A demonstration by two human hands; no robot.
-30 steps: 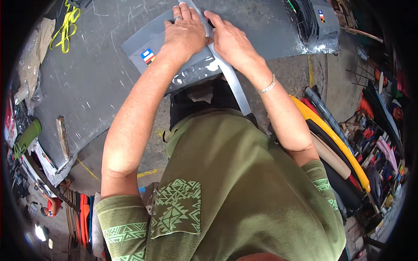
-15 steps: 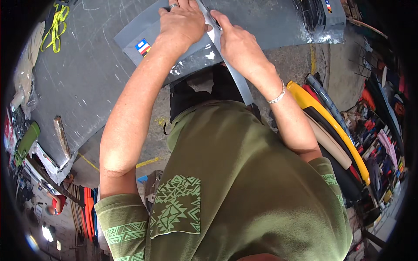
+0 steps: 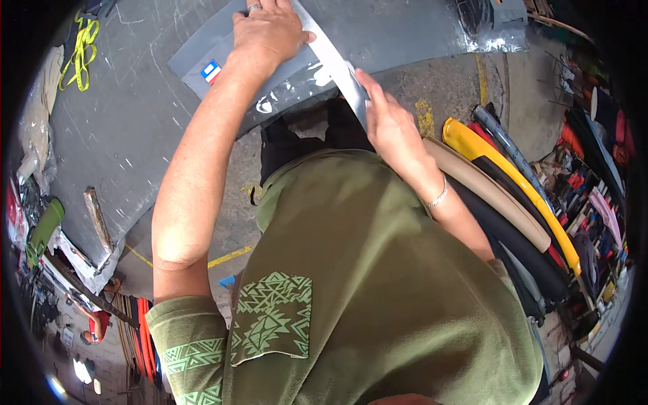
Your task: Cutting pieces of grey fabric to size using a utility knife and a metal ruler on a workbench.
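- Grey sheet (image 3: 216, 44) lies flat at the top of the frame, left of centre, on the dark desk (image 3: 135, 108), with a small coloured label (image 3: 211, 69) on its left part.
- Silvery straightedge (image 3: 331, 57) slants down across its right side and runs past the desk's near edge.
- Left hand (image 3: 270, 32) is spread flat beside the straightedge, pressing down, its grip released; a ring shows on one finger.
- Right hand (image 3: 393, 128), at the straightedge's lower end, has its grip curled round a slim tool (image 3: 349, 66), mostly hidden from me.
- Over at the upper left, a yellow strap (image 3: 82, 54) sits in a loose tangle.
- Yellow roll (image 3: 509, 167) and beige roll (image 3: 499, 196) lie side by side at the right of the frame.
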